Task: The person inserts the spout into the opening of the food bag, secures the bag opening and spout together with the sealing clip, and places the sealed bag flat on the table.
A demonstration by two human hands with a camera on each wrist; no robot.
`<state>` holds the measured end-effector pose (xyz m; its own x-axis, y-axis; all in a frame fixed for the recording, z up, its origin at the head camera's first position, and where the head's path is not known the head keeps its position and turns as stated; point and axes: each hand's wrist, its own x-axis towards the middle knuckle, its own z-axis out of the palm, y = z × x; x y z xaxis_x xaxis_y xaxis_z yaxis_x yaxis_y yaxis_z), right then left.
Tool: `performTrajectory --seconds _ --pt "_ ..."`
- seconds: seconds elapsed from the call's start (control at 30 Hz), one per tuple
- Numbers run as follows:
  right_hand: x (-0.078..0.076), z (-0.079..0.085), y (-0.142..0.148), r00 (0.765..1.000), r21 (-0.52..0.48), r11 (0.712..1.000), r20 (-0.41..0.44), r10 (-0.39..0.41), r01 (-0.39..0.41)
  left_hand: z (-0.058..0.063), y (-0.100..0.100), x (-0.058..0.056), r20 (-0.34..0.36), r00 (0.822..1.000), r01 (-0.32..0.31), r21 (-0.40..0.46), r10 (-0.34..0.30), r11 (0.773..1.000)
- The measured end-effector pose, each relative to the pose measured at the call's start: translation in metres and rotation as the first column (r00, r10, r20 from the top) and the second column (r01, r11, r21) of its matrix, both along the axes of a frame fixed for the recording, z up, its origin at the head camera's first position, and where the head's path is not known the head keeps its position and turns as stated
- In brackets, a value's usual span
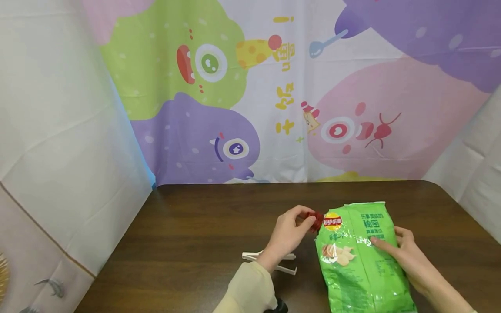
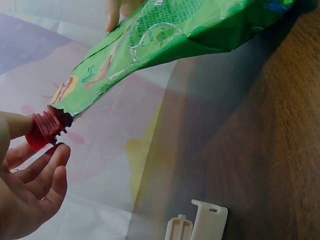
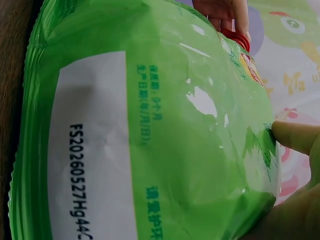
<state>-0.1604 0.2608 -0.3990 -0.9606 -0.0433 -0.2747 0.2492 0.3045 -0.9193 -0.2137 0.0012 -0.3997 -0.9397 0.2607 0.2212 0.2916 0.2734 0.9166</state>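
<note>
A green potato chip bag (image 1: pixel 362 265), printed with a yellow and red logo, is held up over the table, its back side showing in the right wrist view. A red threaded plastic cap (image 2: pixel 46 128) sits at the bag's corner by the logo. My left hand (image 1: pixel 287 232) pinches this cap between thumb and fingers, the other fingers loosely bent below. On the bag's right edge, my right hand (image 1: pixel 411 256) grips with the thumb on the printed face and the fingers behind, mostly hidden. White plastic clips (image 2: pixel 210 220) lie on the table, partly behind my left wrist.
The dark wooden table (image 1: pixel 188 234) spreads under both hands. At its far edge hangs a cloth backdrop (image 1: pixel 278 165) with cartoon monsters. Pale cloth walls (image 1: pixel 78 108) stand at the left and right. A black item (image 1: pixel 279 306) shows by the left sleeve.
</note>
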Motion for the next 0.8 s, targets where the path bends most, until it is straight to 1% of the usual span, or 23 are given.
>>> performTrajectory --seconds 0.2,0.43,0.63,0.8 --pt "0.0013 0.0026 -0.0013 1.000 -0.009 1.000 0.011 0.004 -0.004 0.0016 0.0019 0.0012 0.024 1.000 0.008 0.030 -0.009 1.000" --pt "0.0015 0.0032 -0.0062 1.000 -0.028 1.000 -0.005 -0.005 0.005 0.0019 0.0020 0.0001 -0.007 1.000 0.000 0.021 0.000 1.000" --pt "0.0022 0.0040 -0.0082 1.000 -0.039 0.999 -0.006 -0.030 0.029 0.0017 0.0028 -0.0004 0.000 1.000 0.009 0.041 -0.009 0.999" --pt "0.0026 0.0047 -0.0098 0.999 -0.068 0.997 -0.018 -0.047 0.045 0.0009 0.0034 -0.0003 -0.016 0.999 -0.035 0.040 0.036 0.999"
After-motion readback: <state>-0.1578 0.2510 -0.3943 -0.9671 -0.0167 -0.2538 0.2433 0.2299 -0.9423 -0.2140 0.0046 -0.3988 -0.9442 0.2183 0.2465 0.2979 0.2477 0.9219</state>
